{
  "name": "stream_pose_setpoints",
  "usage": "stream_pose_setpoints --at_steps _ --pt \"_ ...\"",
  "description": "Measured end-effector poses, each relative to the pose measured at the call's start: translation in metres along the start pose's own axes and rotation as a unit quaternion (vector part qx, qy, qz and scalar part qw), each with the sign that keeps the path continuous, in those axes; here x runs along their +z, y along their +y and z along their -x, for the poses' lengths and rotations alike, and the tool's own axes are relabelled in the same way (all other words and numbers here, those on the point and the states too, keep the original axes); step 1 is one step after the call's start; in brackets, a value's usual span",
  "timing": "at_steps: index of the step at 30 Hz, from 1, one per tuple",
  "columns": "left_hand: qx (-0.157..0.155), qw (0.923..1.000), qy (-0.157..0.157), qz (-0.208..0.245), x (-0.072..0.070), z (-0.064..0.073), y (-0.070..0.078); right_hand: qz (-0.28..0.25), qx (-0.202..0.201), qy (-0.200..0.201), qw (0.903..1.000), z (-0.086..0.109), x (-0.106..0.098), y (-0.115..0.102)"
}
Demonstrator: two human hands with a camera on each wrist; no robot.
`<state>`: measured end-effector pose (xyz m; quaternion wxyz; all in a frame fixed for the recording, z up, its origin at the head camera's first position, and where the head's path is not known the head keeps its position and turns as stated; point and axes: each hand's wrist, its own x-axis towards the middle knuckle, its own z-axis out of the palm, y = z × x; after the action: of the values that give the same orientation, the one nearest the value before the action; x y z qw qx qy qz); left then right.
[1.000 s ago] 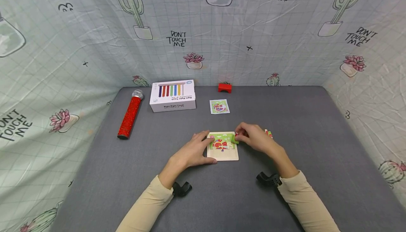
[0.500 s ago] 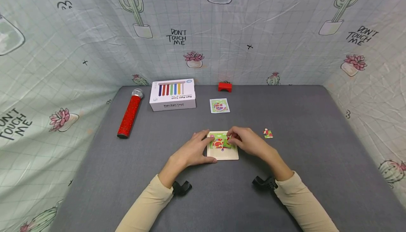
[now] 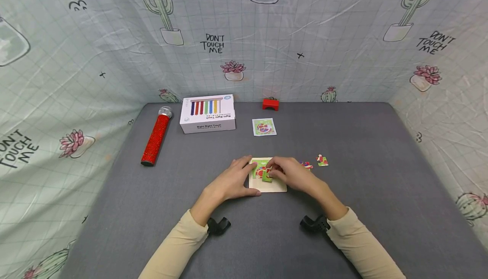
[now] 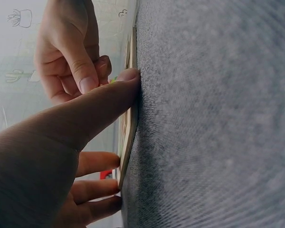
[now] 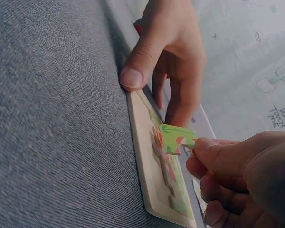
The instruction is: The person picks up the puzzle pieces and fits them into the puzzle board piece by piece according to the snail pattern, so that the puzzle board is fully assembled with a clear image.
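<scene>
A square wooden puzzle board (image 3: 276, 187) lies on the grey table, its upper part filled with green and red picture pieces and its near strip bare wood. My left hand (image 3: 233, 182) holds the board by its left side, thumb at the near edge and fingers at the far left. Between thumb and fingertips my right hand (image 3: 297, 174) pinches a green puzzle piece (image 5: 176, 138), tilted over the board. Right of the board lie two loose pieces: a red and purple puzzle piece (image 3: 306, 166), partly behind the right hand, and a red and green puzzle piece (image 3: 322, 160).
Beyond the board lies a small picture card (image 3: 264, 127), with a red arch block (image 3: 270, 104) behind it. A white box (image 3: 207, 115) stands at the back left, next to a red glittery microphone (image 3: 156, 139). Patterned cloth (image 3: 301, 29) hangs behind the table.
My right hand has moved left with the green piece, from the board's right edge to over its middle. The loose pieces at right have come into view. The left hand stays put.
</scene>
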<state>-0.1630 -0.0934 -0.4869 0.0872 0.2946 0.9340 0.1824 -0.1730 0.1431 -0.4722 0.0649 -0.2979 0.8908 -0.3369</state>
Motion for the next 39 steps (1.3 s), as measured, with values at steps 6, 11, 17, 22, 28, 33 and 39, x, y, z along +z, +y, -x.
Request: stream_pose_setpoints --at_steps 6,11,17,22,28,33,39 --pt "0.0 0.9999 -0.01 -0.001 -0.002 0.001 -0.001 0.011 -0.009 -0.006 0.9999 -0.002 0.007 -0.003" --pt "0.003 0.9999 -0.015 -0.003 -0.004 0.001 -0.003 0.017 -0.012 -0.016 0.9997 -0.002 0.014 -0.004" --pt "0.011 0.9998 -0.015 -0.004 -0.005 0.002 -0.003 0.025 -0.034 0.002 0.9991 -0.002 0.022 -0.006" --pt "0.01 0.9998 -0.018 -0.004 -0.005 0.001 -0.003 0.04 -0.038 0.019 0.9983 -0.002 0.029 -0.008" --pt "0.012 0.9998 -0.015 -0.005 -0.004 0.001 -0.003 0.067 -0.038 0.024 0.9967 -0.003 0.034 -0.008" --pt "0.013 0.9998 -0.015 -0.007 -0.004 0.002 -0.003 0.083 -0.041 0.025 0.9954 -0.002 0.036 -0.009" --pt "0.012 0.9997 -0.015 -0.014 -0.004 0.002 -0.004 0.086 -0.045 0.026 0.9949 -0.002 0.037 -0.009"
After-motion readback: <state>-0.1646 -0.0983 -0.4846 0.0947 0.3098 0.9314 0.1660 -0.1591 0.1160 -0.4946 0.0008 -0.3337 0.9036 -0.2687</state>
